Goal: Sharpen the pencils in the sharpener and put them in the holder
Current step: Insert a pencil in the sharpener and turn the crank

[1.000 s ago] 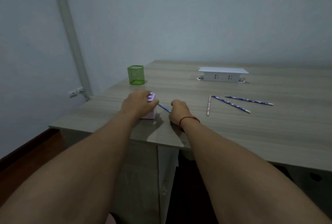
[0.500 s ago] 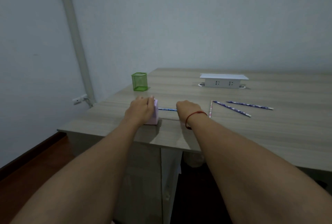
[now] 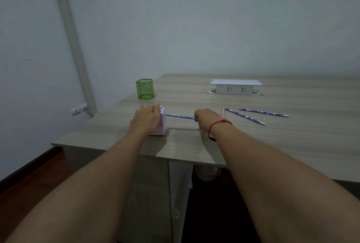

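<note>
Standing by the left edge of the table point(image 3: 292, 145), the green mesh holder point(image 3: 145, 89) sits beyond the left hand point(image 3: 146, 119), which grips the pink sharpener point(image 3: 162, 124) near the front-left corner. The right hand point(image 3: 207, 119) pinches the blue pencil point(image 3: 180, 115) by its tail. A crooked push would likely snap the lead or skid the sharpener; the shaft runs level leftward from that grip into the sharpener's side.

Print on blue pencil point(image 3: 180, 116) too blurred to read.
</note>
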The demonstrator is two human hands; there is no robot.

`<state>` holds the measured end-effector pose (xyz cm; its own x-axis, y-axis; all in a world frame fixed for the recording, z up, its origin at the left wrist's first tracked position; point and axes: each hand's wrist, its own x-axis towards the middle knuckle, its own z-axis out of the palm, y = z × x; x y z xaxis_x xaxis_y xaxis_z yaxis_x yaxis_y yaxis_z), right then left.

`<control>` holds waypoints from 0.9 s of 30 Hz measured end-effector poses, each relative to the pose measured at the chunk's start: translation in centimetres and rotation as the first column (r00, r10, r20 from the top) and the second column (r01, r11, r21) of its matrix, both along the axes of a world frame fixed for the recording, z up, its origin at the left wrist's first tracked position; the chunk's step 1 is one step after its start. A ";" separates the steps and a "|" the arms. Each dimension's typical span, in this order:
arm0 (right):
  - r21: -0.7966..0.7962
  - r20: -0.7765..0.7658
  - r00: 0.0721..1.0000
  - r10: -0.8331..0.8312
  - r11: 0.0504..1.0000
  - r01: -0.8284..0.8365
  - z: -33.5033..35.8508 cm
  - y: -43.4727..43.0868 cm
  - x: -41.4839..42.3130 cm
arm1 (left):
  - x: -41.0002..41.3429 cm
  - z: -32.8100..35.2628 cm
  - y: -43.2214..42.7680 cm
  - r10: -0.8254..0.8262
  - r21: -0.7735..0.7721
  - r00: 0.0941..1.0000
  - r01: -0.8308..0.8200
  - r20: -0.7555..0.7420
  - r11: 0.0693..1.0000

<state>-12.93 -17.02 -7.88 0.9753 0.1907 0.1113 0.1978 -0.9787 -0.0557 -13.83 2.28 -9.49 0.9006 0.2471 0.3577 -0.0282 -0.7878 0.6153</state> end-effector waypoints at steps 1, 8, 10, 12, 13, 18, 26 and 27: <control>0.009 -0.004 1.000 0.001 1.000 -0.001 0.0 -0.2 0.0 | 0.0 0.0 -0.1 0.003 -0.003 1.000 -0.003 0.004 1.000; 0.048 -0.018 0.999 0.034 0.998 -0.033 0.2 -1.3 -0.5 | -0.1 0.2 -0.5 0.023 -0.014 1.000 -0.023 0.012 1.000; 0.060 -0.013 0.999 0.047 0.997 -0.046 0.3 -1.1 -0.6 | -0.3 0.1 -0.6 0.024 -0.010 1.000 -0.024 0.015 1.000; 0.069 -0.005 0.998 0.060 0.996 -0.059 0.3 -0.6 -0.7 | -0.6 0.1 -0.7 0.030 0.001 0.999 -0.030 0.021 1.000; 0.076 -0.001 0.998 0.069 0.995 -0.068 0.3 -0.3 -0.8 | -0.8 0.0 -0.7 0.036 0.007 0.999 -0.036 0.030 0.999; 0.132 0.000 0.994 0.109 0.985 -0.108 0.4 -0.1 -0.6 | -1.1 -0.2 -0.9 0.074 0.073 0.996 -0.078 0.052 0.994; 0.256 0.042 0.993 0.114 0.959 -0.121 -0.4 0.1 -0.3 | -0.9 -0.1 -1.8 0.114 0.209 0.989 -0.131 0.093 0.969; 0.264 0.044 0.993 0.114 0.957 -0.121 -0.6 0.5 -0.3 | -0.9 0.0 -2.0 0.117 0.227 0.989 -0.136 0.095 0.964</control>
